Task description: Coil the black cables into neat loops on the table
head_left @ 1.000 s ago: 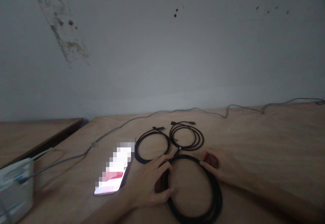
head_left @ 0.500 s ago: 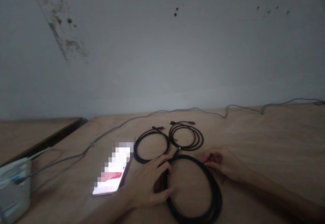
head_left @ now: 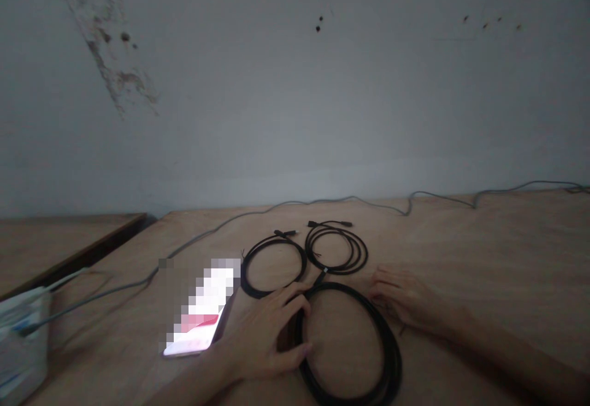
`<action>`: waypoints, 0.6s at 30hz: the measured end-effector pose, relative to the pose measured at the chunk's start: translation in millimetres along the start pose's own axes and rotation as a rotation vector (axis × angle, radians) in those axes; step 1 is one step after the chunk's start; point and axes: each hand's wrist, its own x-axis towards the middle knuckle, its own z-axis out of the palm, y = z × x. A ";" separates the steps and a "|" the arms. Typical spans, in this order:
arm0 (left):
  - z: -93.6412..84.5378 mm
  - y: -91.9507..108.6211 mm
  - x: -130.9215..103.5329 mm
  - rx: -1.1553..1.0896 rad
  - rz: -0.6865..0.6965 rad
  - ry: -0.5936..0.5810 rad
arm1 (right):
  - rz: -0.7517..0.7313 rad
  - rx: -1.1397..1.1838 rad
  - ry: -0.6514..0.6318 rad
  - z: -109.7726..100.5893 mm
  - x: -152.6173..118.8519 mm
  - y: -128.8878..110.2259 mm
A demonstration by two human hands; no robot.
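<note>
A large coil of black cable (head_left: pixel 393 357) lies at the front of the table. My left hand (head_left: pixel 270 332) holds its left side, thumb inside the loop and fingers bent over the cable near a connector end (head_left: pixel 320 277). My right hand (head_left: pixel 401 298) rests at the coil's upper right edge, its fingers curled together. A thin dark tie end (head_left: pixel 402 331) sticks out below that hand; whatever the fingertips pinch is hidden. Two smaller coils of black cable, the left one (head_left: pixel 245 274) and the right one (head_left: pixel 362 252), lie just behind, their connectors at the top.
A phone (head_left: pixel 203 308) with a lit, pixelated screen lies left of my left hand. At the far left is a white device (head_left: pixel 27 351) with a grey cord (head_left: pixel 184 246) running from it along the wall (head_left: pixel 295 105). A dark gap (head_left: pixel 83 252) separates two table boards.
My right hand has turned slightly, so its fingers now close down at the coil's edge. My left hand and the coils have hardly moved; the view has shifted a little.
</note>
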 end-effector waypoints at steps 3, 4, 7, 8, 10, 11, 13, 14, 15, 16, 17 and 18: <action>0.1 -0.3 0.0 0.006 -0.008 -0.010 | -0.035 -0.016 -0.016 -6.3 -1.0 -5.3; 0.3 -0.5 -0.1 0.007 -0.012 -0.016 | -0.025 -0.008 0.008 -8.2 -1.6 -7.2; 0.5 -1.0 -0.5 0.002 -0.019 -0.018 | 0.058 0.044 0.064 -10.9 -2.2 -13.3; 0.5 -1.1 -0.5 0.000 -0.019 -0.016 | 0.117 0.046 0.067 -10.4 -1.7 -15.5; 0.2 -0.8 0.0 -0.001 -0.015 -0.014 | 0.271 0.004 0.045 -7.2 0.1 -19.5; -0.1 -0.5 0.4 -0.001 -0.012 -0.013 | 0.350 -0.026 0.031 -4.5 1.0 -20.9; -0.6 0.0 1.3 0.000 -0.010 -0.013 | 0.466 -0.060 0.018 1.9 2.1 -22.1; -0.8 0.3 1.7 0.001 -0.013 -0.014 | 0.497 -0.057 0.013 5.2 2.2 -21.9; -1.0 0.5 2.0 0.001 -0.018 -0.016 | 0.514 -0.045 0.011 8.1 2.0 -21.3; -1.1 0.7 2.3 0.002 -0.019 -0.019 | 0.521 -0.027 0.010 10.5 1.7 -20.5; -1.3 0.9 2.4 0.001 -0.020 -0.021 | 0.520 -0.004 0.008 12.3 1.4 -19.5; -1.3 1.1 2.5 0.001 -0.018 -0.022 | 0.516 0.023 0.010 13.6 1.1 -18.7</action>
